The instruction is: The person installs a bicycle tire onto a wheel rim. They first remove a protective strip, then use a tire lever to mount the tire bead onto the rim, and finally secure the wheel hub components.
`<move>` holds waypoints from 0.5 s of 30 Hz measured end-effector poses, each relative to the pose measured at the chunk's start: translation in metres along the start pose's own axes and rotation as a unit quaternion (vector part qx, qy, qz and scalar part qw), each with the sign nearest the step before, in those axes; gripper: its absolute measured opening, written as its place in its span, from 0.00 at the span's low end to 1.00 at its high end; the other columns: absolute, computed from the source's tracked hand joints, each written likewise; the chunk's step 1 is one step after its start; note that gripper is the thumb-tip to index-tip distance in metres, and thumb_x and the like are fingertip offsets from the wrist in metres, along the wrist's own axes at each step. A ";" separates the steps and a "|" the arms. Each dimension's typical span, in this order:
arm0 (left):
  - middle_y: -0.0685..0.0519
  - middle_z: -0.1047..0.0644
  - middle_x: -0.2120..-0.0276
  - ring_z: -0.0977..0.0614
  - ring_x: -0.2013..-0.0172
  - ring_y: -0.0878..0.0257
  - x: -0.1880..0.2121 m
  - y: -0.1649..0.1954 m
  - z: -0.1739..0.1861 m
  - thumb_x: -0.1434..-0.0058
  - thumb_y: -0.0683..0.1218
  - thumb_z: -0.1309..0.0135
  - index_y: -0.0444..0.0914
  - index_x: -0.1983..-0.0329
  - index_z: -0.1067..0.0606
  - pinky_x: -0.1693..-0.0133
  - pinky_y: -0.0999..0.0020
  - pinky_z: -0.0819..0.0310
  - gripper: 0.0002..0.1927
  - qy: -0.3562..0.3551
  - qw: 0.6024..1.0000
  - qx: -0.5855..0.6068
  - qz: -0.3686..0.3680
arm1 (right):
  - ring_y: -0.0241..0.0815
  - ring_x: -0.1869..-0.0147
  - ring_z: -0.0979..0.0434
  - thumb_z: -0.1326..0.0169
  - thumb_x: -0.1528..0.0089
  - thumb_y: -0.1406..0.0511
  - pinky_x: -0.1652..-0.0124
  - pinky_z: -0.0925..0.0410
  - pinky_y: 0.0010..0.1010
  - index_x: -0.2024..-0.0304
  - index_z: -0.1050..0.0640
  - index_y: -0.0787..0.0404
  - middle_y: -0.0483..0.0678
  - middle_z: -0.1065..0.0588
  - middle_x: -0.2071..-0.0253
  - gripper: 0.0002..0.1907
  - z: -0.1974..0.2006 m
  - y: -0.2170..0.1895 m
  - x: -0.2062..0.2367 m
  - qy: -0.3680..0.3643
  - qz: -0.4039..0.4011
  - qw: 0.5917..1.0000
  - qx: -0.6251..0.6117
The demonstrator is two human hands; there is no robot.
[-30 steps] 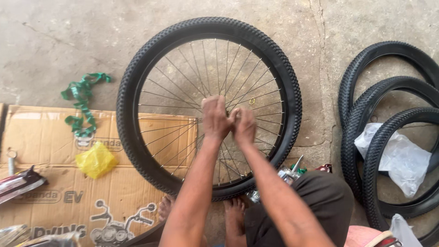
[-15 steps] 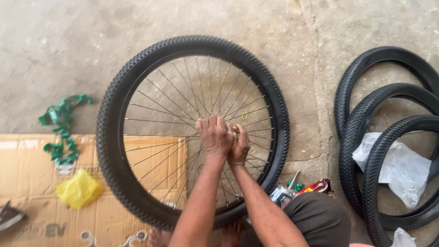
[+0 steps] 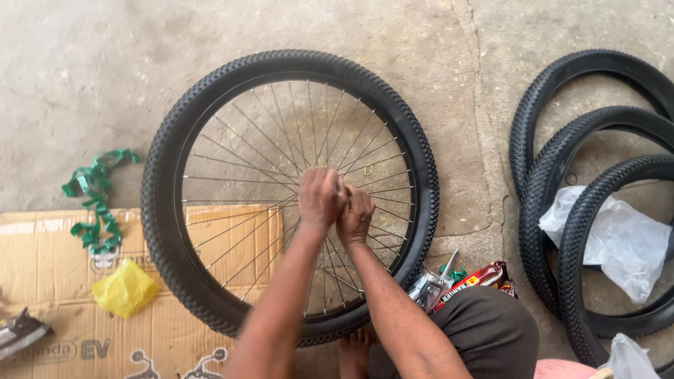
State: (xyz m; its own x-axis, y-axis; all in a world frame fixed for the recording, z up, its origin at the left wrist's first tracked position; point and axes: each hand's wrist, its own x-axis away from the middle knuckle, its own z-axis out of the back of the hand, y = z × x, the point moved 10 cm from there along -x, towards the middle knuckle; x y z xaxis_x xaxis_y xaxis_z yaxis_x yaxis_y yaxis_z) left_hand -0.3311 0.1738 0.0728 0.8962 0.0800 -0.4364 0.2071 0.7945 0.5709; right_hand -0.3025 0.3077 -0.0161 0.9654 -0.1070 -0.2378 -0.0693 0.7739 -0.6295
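A black knobby-tyred bicycle wheel with thin silver spokes (image 3: 289,193) lies flat on the grey concrete floor (image 3: 105,84), its lower left part resting on a flattened brown cardboard sheet (image 3: 49,281). Both hands meet over the middle of the wheel, where the hub would be: the left hand (image 3: 321,196) is curled into a loose fist with its knuckles up, and the right hand (image 3: 354,216) is cupped close against it, fingers bent inward. What they grip is hidden beneath them, so I cannot tell whether either holds a tool or only the hub parts. The work in hand looks like fitting or tightening something at the hub, which calls for steady finger pressure at the centre while the wheel stays flat. Three spare black tyres (image 3: 562,175) lie well apart to the right.
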 end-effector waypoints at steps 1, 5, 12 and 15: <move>0.48 0.23 0.65 0.23 0.59 0.52 0.003 -0.001 0.007 0.45 0.43 0.41 0.37 0.68 0.27 0.52 0.53 0.31 0.06 0.049 0.998 -0.021 0.041 | 0.47 0.52 0.25 0.57 0.28 0.55 0.45 0.38 0.42 0.50 0.24 0.60 0.50 0.23 0.59 0.18 0.001 -0.002 0.000 0.011 0.011 1.000 -0.009; 0.49 0.24 0.68 0.23 0.62 0.52 0.005 0.004 0.003 0.44 0.47 0.38 0.38 0.70 0.27 0.51 0.51 0.32 0.10 0.044 0.997 -0.040 0.047 | 0.45 0.54 0.25 0.56 0.29 0.55 0.46 0.37 0.41 0.52 0.23 0.59 0.49 0.23 0.61 0.17 -0.001 -0.001 0.000 0.012 0.006 1.000 -0.006; 0.50 0.26 0.71 0.24 0.62 0.52 -0.006 0.009 -0.007 0.51 0.43 0.42 0.39 0.74 0.29 0.55 0.57 0.31 0.07 -0.159 0.957 0.116 -0.213 | 0.49 0.50 0.24 0.57 0.28 0.58 0.45 0.38 0.43 0.51 0.24 0.58 0.50 0.22 0.57 0.14 0.005 -0.013 0.004 0.033 0.044 0.998 -0.002; 0.50 0.27 0.71 0.24 0.64 0.53 -0.006 0.013 -0.008 0.50 0.42 0.42 0.39 0.75 0.31 0.54 0.57 0.31 0.08 -0.130 0.972 0.092 -0.174 | 0.48 0.52 0.23 0.55 0.30 0.61 0.46 0.37 0.43 0.52 0.23 0.57 0.49 0.22 0.58 0.11 0.003 -0.007 0.001 0.017 0.012 1.000 -0.005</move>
State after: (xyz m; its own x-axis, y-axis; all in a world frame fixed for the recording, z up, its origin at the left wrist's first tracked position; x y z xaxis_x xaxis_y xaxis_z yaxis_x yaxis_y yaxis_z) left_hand -0.3365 0.1887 0.0772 0.8235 -0.3474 -0.4485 0.5601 0.6237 0.5452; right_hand -0.3006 0.3037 -0.0092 0.9541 -0.1101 -0.2785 -0.0950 0.7707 -0.6301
